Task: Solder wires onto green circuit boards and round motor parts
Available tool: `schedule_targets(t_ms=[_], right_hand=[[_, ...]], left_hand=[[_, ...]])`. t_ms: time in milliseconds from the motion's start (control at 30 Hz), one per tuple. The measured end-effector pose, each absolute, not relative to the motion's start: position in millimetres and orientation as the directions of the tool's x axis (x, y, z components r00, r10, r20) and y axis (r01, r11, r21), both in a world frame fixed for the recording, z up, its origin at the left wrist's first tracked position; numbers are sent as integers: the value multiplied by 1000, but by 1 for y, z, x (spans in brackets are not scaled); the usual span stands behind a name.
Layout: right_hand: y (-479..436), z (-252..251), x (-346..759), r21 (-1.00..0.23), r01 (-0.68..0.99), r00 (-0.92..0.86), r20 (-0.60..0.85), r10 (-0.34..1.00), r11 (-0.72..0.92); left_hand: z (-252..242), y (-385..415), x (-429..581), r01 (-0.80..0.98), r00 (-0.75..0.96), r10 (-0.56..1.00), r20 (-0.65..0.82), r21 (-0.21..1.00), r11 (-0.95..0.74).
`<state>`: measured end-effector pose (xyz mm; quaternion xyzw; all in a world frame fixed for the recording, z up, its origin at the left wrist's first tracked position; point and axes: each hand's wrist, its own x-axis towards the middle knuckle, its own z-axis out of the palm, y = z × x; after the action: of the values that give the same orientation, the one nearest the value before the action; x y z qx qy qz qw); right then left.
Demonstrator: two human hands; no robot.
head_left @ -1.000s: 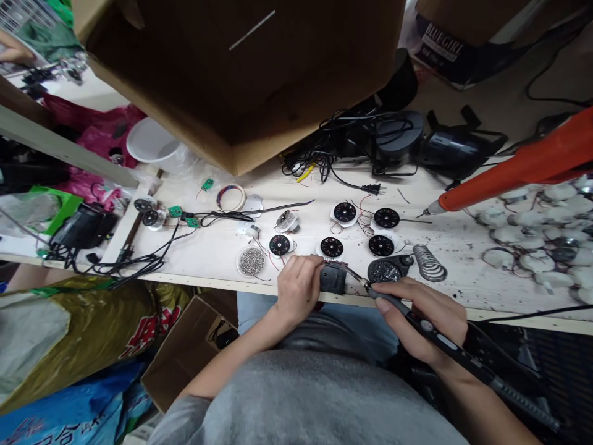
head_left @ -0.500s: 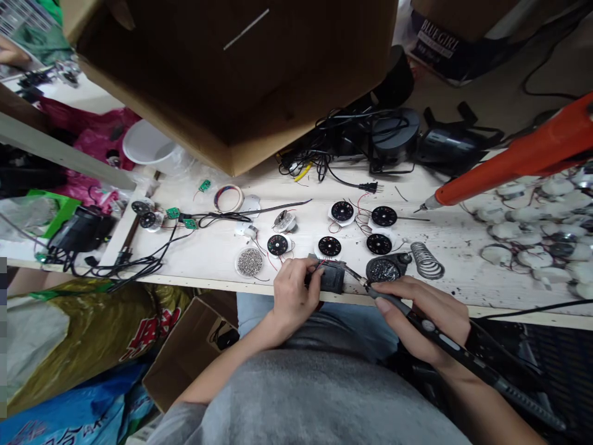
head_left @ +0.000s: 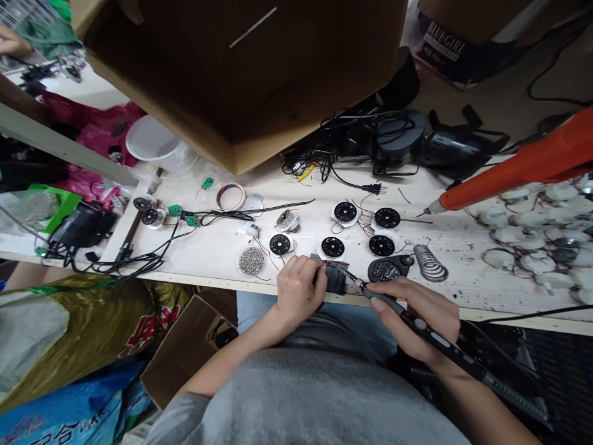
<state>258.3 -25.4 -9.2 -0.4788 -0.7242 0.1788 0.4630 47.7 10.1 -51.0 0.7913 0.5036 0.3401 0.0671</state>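
Note:
My left hand is closed in a pinch at the bench's front edge, holding thin red wires against a small black block. My right hand grips a black soldering iron like a pen, and its tip touches the top of that block. Just beyond lie several round black discs with red leads, such as one disc behind the block. A tin of brass wool and a coiled iron stand sit right of the tip.
A big open cardboard box overhangs the back of the wooden bench. An orange tool lies at right above a heap of white parts. Black cables and chargers crowd the back. A dish of small beads stands left of my hand.
My left hand's fingers have shifted slightly on the wires at the block. The iron's tip has crept a little left onto the block. The view has wobbled slightly.

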Motion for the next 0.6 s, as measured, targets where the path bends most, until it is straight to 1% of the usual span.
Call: schedule_targets(t_ms=[200,400,600], right_hand=[[-22,-16,255,-720,505,-113,492,863,477],[-16,-16,251,-721,503,-119,489,864,477],[-12,-17,249,-704,512,-141,496,857,492]], left_hand=[[-50,10,48,762,272,860,431,449,-466],[-48,11,47,749,298,833,466,428,-507],[-50,11,47,757,300,837,459,419,-501]])
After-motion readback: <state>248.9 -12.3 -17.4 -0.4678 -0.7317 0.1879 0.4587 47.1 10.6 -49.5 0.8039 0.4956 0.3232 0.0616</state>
